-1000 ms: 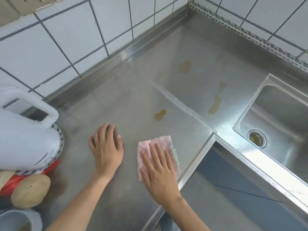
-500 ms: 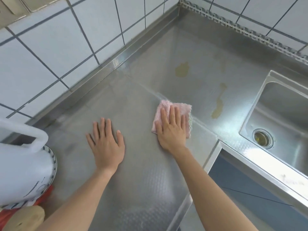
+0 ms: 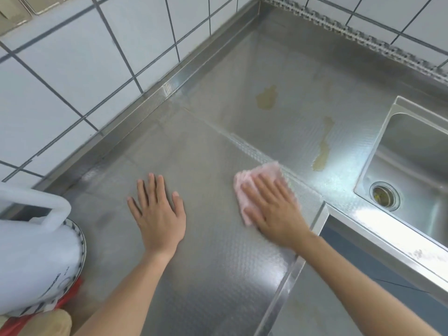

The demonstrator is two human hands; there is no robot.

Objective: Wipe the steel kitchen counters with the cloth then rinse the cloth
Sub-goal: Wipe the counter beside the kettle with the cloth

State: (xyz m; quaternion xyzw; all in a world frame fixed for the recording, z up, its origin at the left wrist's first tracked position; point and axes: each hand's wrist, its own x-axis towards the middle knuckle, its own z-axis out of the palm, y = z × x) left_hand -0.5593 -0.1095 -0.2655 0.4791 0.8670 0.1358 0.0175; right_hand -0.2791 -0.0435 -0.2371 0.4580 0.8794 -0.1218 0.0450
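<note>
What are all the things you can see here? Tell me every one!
cloth: 1, pink, on the counter under the right hand
counter: 1, steel, L-shaped, along the tiled walls
stains: 2, yellowish, on the counter between cloth and back wall
sink: 1, steel, right, drain at its bottom
jug: 1, white with handle, far left
tiles: many, white, on the walls
left hand: flat on the counter
right hand: flat, pressing the cloth

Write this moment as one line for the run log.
step: wiping counter | right hand: flat on cloth | left hand: flat on counter | stains: two left | rinse: not done
</note>
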